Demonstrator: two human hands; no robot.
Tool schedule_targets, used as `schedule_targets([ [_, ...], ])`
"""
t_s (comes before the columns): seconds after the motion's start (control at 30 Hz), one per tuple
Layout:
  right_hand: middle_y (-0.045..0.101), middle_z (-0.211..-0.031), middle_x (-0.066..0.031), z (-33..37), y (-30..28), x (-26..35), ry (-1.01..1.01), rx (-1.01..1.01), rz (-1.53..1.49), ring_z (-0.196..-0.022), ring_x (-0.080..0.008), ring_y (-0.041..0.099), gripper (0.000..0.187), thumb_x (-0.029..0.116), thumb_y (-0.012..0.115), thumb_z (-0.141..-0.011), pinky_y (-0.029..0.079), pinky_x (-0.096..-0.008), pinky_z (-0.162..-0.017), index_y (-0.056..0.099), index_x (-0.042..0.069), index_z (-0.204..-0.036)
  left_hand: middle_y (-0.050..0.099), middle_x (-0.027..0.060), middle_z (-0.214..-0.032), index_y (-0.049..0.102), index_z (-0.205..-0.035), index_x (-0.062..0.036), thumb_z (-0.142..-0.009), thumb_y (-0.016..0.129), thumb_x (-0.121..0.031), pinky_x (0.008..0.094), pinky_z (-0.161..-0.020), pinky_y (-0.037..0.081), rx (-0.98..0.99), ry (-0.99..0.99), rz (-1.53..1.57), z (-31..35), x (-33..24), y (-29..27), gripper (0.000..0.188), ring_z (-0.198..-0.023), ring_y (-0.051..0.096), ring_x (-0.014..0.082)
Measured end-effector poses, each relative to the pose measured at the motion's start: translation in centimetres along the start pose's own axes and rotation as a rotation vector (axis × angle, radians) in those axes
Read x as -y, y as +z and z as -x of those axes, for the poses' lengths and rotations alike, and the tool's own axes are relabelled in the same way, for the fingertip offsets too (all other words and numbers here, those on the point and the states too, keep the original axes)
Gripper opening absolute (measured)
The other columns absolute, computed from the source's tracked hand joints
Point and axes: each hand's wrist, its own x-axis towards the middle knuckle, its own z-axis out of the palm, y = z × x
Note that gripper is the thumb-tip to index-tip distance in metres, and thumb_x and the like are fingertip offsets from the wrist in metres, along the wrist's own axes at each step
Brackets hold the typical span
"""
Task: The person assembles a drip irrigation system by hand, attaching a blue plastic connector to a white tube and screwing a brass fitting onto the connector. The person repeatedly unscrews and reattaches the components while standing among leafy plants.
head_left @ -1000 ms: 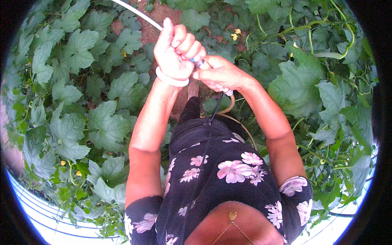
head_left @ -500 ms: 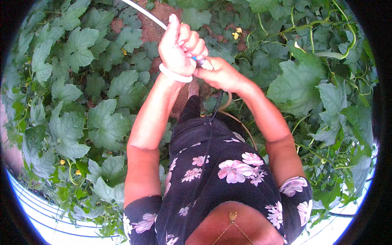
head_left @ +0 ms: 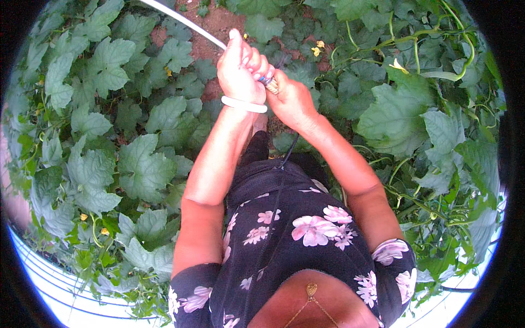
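Note:
My left hand (head_left: 239, 66), with a white bangle (head_left: 244, 104) at its wrist, is closed round the lower end of a long, thin white rod (head_left: 188, 23). The rod runs up and left out of the picture; its far end cannot be seen. Just below that fist shows a short blue and yellowish ribbed fitting (head_left: 270, 85). My right hand (head_left: 291, 97) is closed on this fitting, touching the left hand. Its fingertips are partly hidden.
Broad-leaved vines (head_left: 147, 169) crowd both sides, with small yellow flowers (head_left: 317, 49). A curling green stem (head_left: 465, 44) arches at the upper right. Reddish bare soil (head_left: 216, 22) shows ahead, and a dark cord (head_left: 290, 151) hangs at my waist.
Both hands have shifted slightly right and down, and the rod's upper part has swung left. My right hand has wrapped further round the fitting. The tan hose below it has dropped out of sight.

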Motion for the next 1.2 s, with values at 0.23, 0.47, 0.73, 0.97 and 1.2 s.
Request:
schedule_targets([
  [0.23, 0.064, -0.072, -0.0087, -1.7, -2.2, -1.1, 0.314, 0.569, -0.666, -0.062, -0.0205, 0.061, 0.023, 0.022, 0.069, -0.09, 0.052, -0.0401, -0.06, 0.056, 0.003, -0.092, 0.028, -0.0033, -0.054, 0.037, -0.066, -0.0157, -0.106, 0.044, -0.049, 0.0313, -0.049, 0.03, 0.354, -0.115, 0.1, -1.2, -0.7, -1.5, 0.053, -0.046, 0.026, 0.0121],
  [0.47, 0.07, -0.081, -0.0193, -0.2, 1.1, -0.1, 0.064, -0.089, 0.253, -0.07, -0.0406, 0.069, 0.028, 0.024, 0.068, -0.087, 0.056, -0.0504, -0.061, 0.054, 0.006, -0.103, 0.039, 0.001, -0.064, 0.044, -0.077, -0.0125, -0.105, 0.046, -0.049, 0.0346, -0.059, 0.04, -0.123, 0.062, 0.027, -0.3, 2.1, -0.9, 0.046, -0.057, 0.039, 0.0168],
  [0.73, 0.069, -0.08, -0.0178, 0.4, 0.5, 0.7, 0.119, 0.104, -0.248, -0.078, -0.0308, 0.071, 0.023, 0.025, 0.067, -0.091, 0.054, -0.0441, -0.07, 0.06, 0.006, -0.102, 0.025, -0.0025, -0.05, 0.032, -0.062, -0.0175, -0.104, 0.048, -0.05, 0.0331, -0.045, 0.026, 0.049, -0.075, -0.1, 0.1, -0.1, -0.7, 0.056, -0.043, 0.023, 0.0137],
  [0.97, 0.059, -0.078, 0.002, -0.9, -1.7, 0.0, 0.244, 0.466, -0.572, -0.074, -0.0088, 0.054, 0.016, 0.018, 0.067, -0.091, 0.048, -0.0318, -0.066, 0.06, 0.005, -0.094, 0.032, -0.0008, -0.055, 0.039, -0.068, -0.0142, -0.105, 0.048, -0.048, 0.0331, -0.051, 0.032, 0.107, -0.071, -0.071, 0.2, -0.1, -0.9, 0.05, -0.049, 0.032, 0.0142],
  [1.2, 0.066, -0.083, -0.017, -0.7, -1.9, -1.1, -0.015, 0.066, -0.263, -0.074, -0.034, 0.067, 0.033, 0.026, 0.072, -0.086, 0.051, -0.0431, -0.065, 0.055, 0.004, -0.105, 0.066, 0.0066, -0.115, 0.058, -0.128, -0.0015, -0.09, 0.076, -0.011, 0.0331, -0.097, 0.05, 0.364, -0.039, -0.615, 1.5, 1.9, -5.7, 0.043, -0.105, 0.063, 0.0149],
])
